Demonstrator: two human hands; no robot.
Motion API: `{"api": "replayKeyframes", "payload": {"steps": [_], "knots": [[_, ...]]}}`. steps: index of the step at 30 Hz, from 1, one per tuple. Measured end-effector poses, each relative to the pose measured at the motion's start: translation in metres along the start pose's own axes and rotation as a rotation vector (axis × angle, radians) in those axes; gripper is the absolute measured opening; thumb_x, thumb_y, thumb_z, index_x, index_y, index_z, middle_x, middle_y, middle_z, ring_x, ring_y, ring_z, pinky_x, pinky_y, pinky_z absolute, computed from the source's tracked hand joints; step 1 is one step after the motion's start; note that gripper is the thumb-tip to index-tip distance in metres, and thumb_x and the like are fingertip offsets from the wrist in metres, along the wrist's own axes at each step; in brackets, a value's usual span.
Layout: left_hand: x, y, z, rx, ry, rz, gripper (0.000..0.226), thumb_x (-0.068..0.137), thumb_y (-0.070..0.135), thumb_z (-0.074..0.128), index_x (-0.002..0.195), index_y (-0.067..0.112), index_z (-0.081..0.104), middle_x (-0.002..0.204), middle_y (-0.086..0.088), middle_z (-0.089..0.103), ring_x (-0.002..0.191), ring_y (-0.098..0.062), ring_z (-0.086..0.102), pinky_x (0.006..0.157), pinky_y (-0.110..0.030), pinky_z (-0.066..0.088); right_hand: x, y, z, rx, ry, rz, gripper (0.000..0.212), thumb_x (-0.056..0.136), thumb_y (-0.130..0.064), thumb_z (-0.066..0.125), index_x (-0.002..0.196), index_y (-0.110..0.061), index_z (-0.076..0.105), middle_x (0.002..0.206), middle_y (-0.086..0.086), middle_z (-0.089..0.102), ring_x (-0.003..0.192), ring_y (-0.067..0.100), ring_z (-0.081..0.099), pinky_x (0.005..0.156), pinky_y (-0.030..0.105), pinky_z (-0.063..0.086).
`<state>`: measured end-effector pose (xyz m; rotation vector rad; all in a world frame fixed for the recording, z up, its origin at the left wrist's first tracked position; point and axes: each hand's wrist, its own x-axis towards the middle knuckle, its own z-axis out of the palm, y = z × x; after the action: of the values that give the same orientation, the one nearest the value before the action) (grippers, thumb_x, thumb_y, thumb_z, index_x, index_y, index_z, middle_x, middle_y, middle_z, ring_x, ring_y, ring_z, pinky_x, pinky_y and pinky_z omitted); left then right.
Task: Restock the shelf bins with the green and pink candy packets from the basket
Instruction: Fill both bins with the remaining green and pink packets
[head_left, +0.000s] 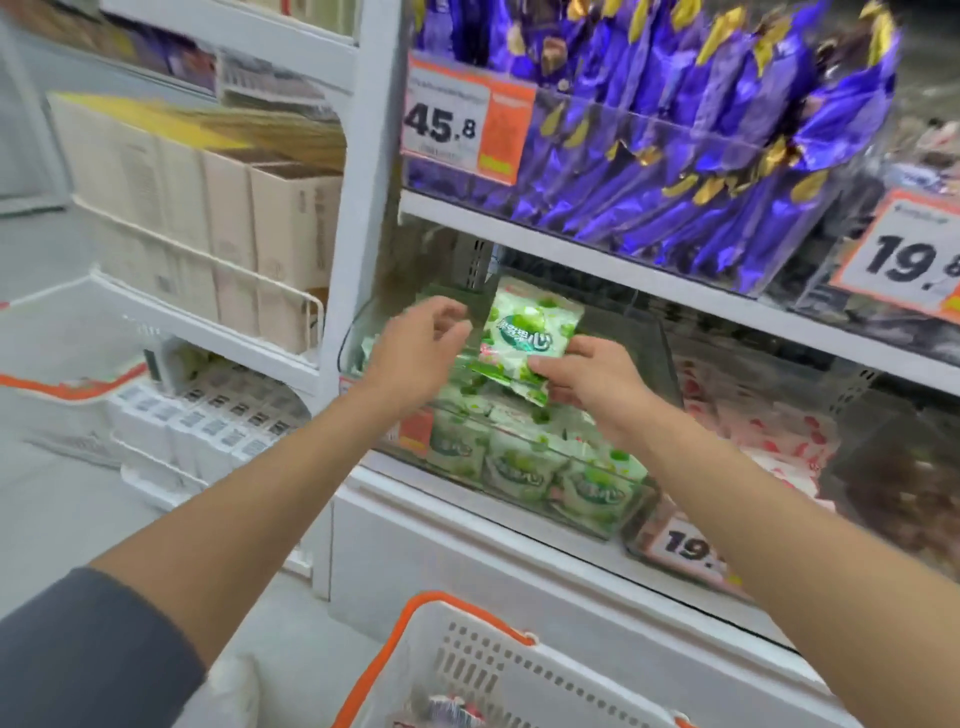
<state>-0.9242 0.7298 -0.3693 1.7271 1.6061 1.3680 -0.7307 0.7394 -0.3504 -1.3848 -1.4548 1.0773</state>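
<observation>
Head view
Right hand (587, 379): fingers and thumb pinch the lower right corner of a green candy packet (524, 338), holding it tilted over the middle of the green bin.
Left hand (415, 348): above the bin's left end, just left of the held packet; fingers loosely curled and apart, gripping nothing that shows; motion-blurred.
Green bin (353, 338): clear-walled, at the left end of the lower shelf, with more green packets stacked against its front wall.
Pink candy packets (769, 431): in the next clear bin, to the right on the same shelf.
Basket (467, 665): white with an orange handle, at the bottom edge below the shelf; something pinkish lies inside, too blurred to name.
Upper shelf: purple packets (675, 156) behind a price tag (447, 124) reading 45.8.
</observation>
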Motion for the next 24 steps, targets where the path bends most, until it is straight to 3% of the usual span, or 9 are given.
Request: {"api": "replayKeyframes", "payload": {"steps": [2,4,5,7,10,14,19,24], "knots": [[0.026,-0.014,-0.004,0.203,0.064,0.029,0.033,0.099,0.022,0.052,0.131,0.015,0.057,0.12,-0.003,0.066,0.111,-0.023,0.06,0.093,-0.032,0.046,0.035,-0.003,0.012,-0.033,0.084,-0.026,0.018,0.082,-0.008,0.075,0.097,-0.006,0.065,0.081,0.001,0.067,0.066,0.013,0.059,0.064,0.023,0.051],[0.046,-0.031,-0.003,0.357,-0.004,0.054,0.037,0.101,0.02,0.048,0.136,0.011,0.052,0.128,-0.011,0.062,0.115,-0.03,0.057,0.093,-0.034,0.044,0.08,-0.004,0.027,-0.13,0.166,-0.051,0.016,0.083,-0.013,0.075,0.094,-0.014,0.064,0.087,0.0,0.066,0.069,0.01,0.059,0.061,0.015,0.048],[0.052,-0.039,0.0,0.421,-0.066,0.063,0.036,0.101,0.02,0.047,0.136,0.009,0.052,0.128,-0.014,0.061,0.115,-0.032,0.057,0.092,-0.034,0.044,0.099,-0.007,0.036,-0.187,0.198,-0.071,0.018,0.082,-0.016,0.075,0.097,-0.015,0.065,0.093,0.001,0.067,0.077,0.013,0.063,0.067,0.016,0.051],[0.06,-0.052,0.008,0.536,-0.19,0.078,0.03,0.102,0.019,0.044,0.126,0.005,0.056,0.122,-0.018,0.061,0.112,-0.034,0.057,0.087,-0.037,0.046,0.14,-0.009,0.054,-0.291,0.247,-0.147,0.042,0.077,-0.02,0.078,0.115,-0.01,0.064,0.11,0.004,0.066,0.103,0.02,0.064,0.089,0.03,0.052],[0.067,-0.065,0.014,0.585,-0.267,0.088,0.024,0.103,0.023,0.039,0.103,0.006,0.056,0.102,-0.014,0.061,0.097,-0.033,0.059,0.073,-0.036,0.044,0.181,-0.01,0.078,-0.397,0.313,-0.251,0.066,0.065,-0.036,0.078,0.123,-0.009,0.061,0.121,0.01,0.066,0.114,0.024,0.061,0.098,0.033,0.047],[0.065,-0.065,0.013,0.607,-0.251,0.129,0.026,0.104,0.024,0.036,0.09,0.009,0.051,0.085,-0.009,0.055,0.084,-0.031,0.056,0.066,-0.034,0.038,0.212,-0.006,0.099,-0.438,0.303,-0.264,0.049,0.083,-0.019,0.069,0.129,-0.01,0.056,0.131,0.01,0.059,0.121,0.024,0.055,0.091,0.022,0.04],[0.065,-0.065,0.015,0.593,-0.242,0.148,0.03,0.105,0.027,0.035,0.083,0.01,0.048,0.071,-0.004,0.049,0.076,-0.03,0.053,0.065,-0.034,0.039,0.228,0.007,0.098,-0.354,0.354,-0.225,0.042,0.084,-0.019,0.07,0.124,-0.009,0.061,0.125,0.007,0.065,0.116,0.021,0.061,0.097,0.027,0.046],[0.065,-0.065,0.015,0.579,-0.228,0.156,0.031,0.104,0.027,0.036,0.082,0.011,0.049,0.071,-0.004,0.05,0.076,-0.029,0.056,0.066,-0.036,0.044,0.229,0.008,0.1,-0.369,0.323,-0.245,0.045,0.085,-0.019,0.065,0.129,-0.011,0.058,0.128,0.007,0.063,0.117,0.021,0.059,0.099,0.031,0.048]]}}
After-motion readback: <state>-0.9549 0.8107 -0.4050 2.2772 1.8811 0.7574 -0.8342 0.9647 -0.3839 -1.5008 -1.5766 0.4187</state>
